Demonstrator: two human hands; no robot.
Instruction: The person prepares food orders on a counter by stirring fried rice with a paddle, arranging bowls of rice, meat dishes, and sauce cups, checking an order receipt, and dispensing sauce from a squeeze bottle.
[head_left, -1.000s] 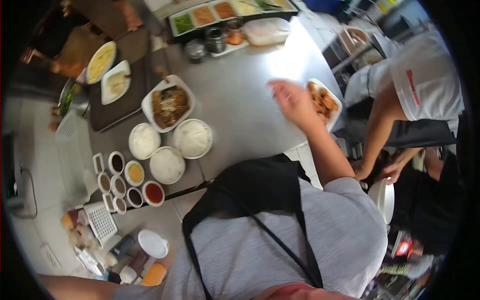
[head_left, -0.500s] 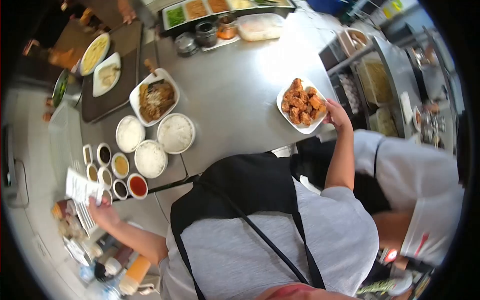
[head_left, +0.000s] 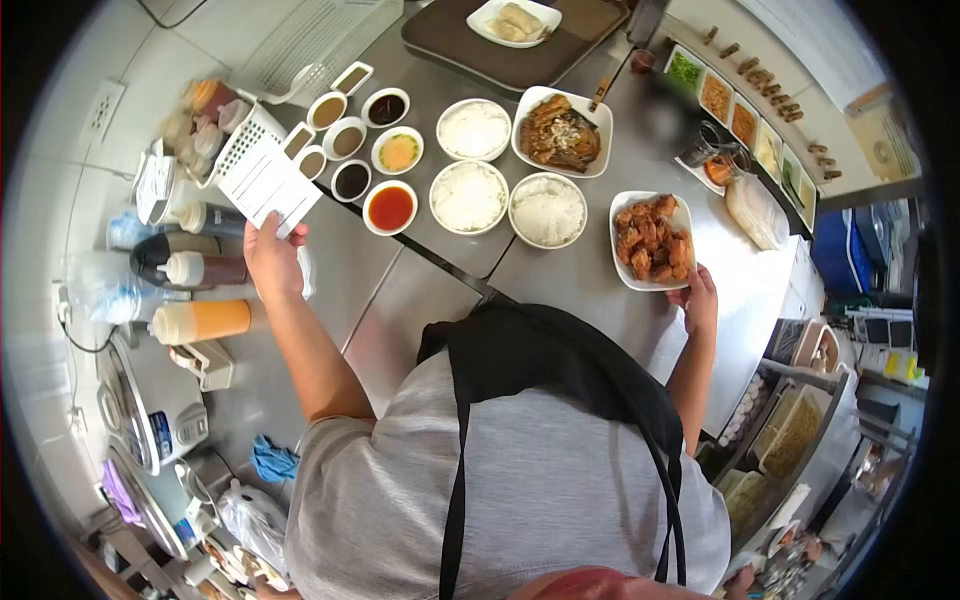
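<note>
My left hand (head_left: 272, 255) pinches a white printed paper slip (head_left: 265, 185) in front of a white perforated basket. My right hand (head_left: 700, 298) grips the lower right edge of a square white dish (head_left: 621, 266) heaped with fried chicken pieces (head_left: 655, 238). Whether the dish rests on the steel counter (head_left: 560, 275) or hangs just over it, I cannot tell. Left of it stand three bowls of rice (head_left: 548, 210). Behind these is a white dish of brown braised food (head_left: 563, 132) with a wooden handle sticking out. Several small sauce cups (head_left: 390, 208) sit between the rice and the slip.
A brown tray (head_left: 450, 45) at the back carries a small white dish. At the right back are a topping rack (head_left: 742, 115), jars and a plastic tub (head_left: 757, 212). Squeeze bottles (head_left: 205, 320) lie on the left, near a blue cloth (head_left: 273, 458).
My view has turned left. The chicken dish, still in my right hand, is now close to the rice bowls. The slip stays in my left hand. The person at my right has left the view.
</note>
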